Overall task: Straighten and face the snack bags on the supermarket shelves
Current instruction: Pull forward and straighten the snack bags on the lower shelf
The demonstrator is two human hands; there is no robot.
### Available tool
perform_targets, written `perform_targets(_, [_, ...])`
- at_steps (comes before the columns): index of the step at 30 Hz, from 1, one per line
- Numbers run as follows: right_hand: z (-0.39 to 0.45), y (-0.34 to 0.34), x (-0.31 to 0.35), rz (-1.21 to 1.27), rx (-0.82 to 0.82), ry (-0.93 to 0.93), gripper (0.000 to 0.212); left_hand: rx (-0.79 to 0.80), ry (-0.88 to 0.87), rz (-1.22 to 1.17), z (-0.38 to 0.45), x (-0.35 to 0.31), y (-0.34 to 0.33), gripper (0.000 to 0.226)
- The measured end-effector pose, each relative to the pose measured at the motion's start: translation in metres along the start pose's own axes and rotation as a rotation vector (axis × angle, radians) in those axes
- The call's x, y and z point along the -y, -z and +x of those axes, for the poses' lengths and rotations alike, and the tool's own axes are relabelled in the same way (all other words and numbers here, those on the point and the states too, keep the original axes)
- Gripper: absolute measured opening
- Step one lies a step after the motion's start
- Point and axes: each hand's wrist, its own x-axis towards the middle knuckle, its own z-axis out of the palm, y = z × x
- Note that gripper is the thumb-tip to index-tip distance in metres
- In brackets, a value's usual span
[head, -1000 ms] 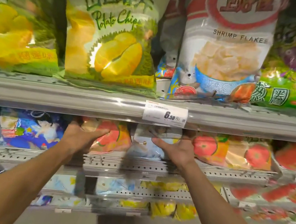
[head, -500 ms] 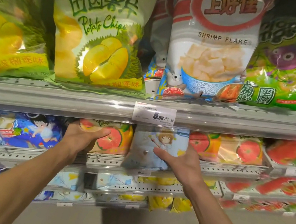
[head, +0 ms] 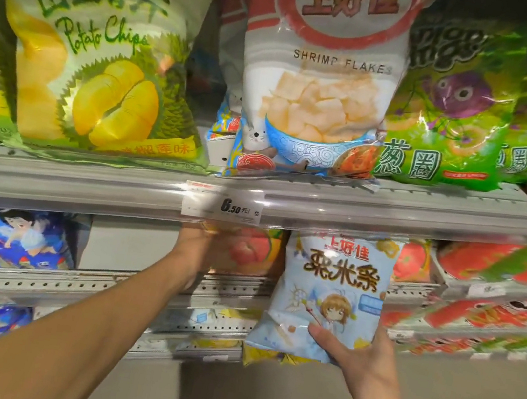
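My right hand (head: 356,355) grips the bottom of a pale blue snack bag (head: 326,292) with a cartoon girl on it, held upright in front of the second shelf. My left hand (head: 194,247) reaches under the upper shelf rail and holds an orange bag with a red fruit picture (head: 247,252); its fingers are partly hidden by the rail. Further bags of that orange kind (head: 413,261) stand to the right, behind the blue bag.
The top shelf (head: 391,212) carries a durian potato chip bag (head: 96,45), a shrimp flakes bag (head: 325,81) and a green onion ring bag (head: 456,105). A price tag (head: 223,205) hangs on its rail. Dark blue cartoon bags (head: 7,238) sit at left, red bags (head: 500,264) at right.
My right hand has pulled the pale blue bag out from the shelf and down to the right. My left hand has slid right with the orange bag, leaving a bare gap on the shelf.
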Motion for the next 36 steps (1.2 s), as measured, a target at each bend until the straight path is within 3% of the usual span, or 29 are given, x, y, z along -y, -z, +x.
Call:
perform_targets(3, [-0.005, -0.001, -0.003, -0.002, 0.026, -0.002, 0.052, 0.172, 0.11, -0.28, 0.005, 0.003, -0.009, 0.033])
perform_targets(5, [-0.009, -0.007, -0.004, -0.013, 0.042, 0.008, 0.055, 0.298, 0.099, -0.178, 0.013, 0.012, -0.006, 0.044])
perform_targets(9, [-0.017, -0.028, -0.001, -0.044, 0.075, 0.028, 0.055, 0.728, -0.018, -0.244, 0.017, 0.02, 0.012, 0.031])
perform_targets(11, [-0.022, -0.042, 0.003, -0.055, 0.091, 0.039, 0.054, 0.561, -0.081, 0.097, 0.015, 0.023, 0.025, 0.035])
perform_targets(13, [-0.028, -0.058, 0.008, -0.07, 0.102, 0.048, 0.054, 0.159, -0.253, 0.603, 0.007, 0.027, 0.046, 0.04])
perform_targets(14, [-0.032, -0.067, 0.009, -0.072, 0.103, 0.048, 0.055, 0.057, -0.301, 0.713, -0.004, 0.029, 0.057, 0.043])
perform_targets(18, [-0.051, -0.116, 0.015, -0.098, 0.082, 0.049, 0.057, 0.013, -0.442, 0.819, -0.058, 0.038, 0.119, 0.033])
perform_targets(22, [-0.066, -0.174, 0.021, -0.128, 0.085, 0.047, 0.055, -0.003, -0.61, 1.137, -0.1, 0.054, 0.202, 0.039])
perform_targets(28, [-0.053, -0.246, 0.044, -0.138, 0.081, 0.124, 0.055, -0.012, -0.514, 1.526, -0.108, 0.047, 0.294, 0.085])
perform_targets(32, [-0.02, -0.278, 0.054, -0.214, 0.066, 0.158, 0.067, -0.017, -0.463, 1.687, -0.098, 0.048, 0.309, 0.086])
perform_targets(36, [0.012, -0.293, 0.049, -0.333, 0.102, 0.069, 0.082, -0.018, -0.449, 1.686, -0.094, 0.053, 0.306, 0.103])
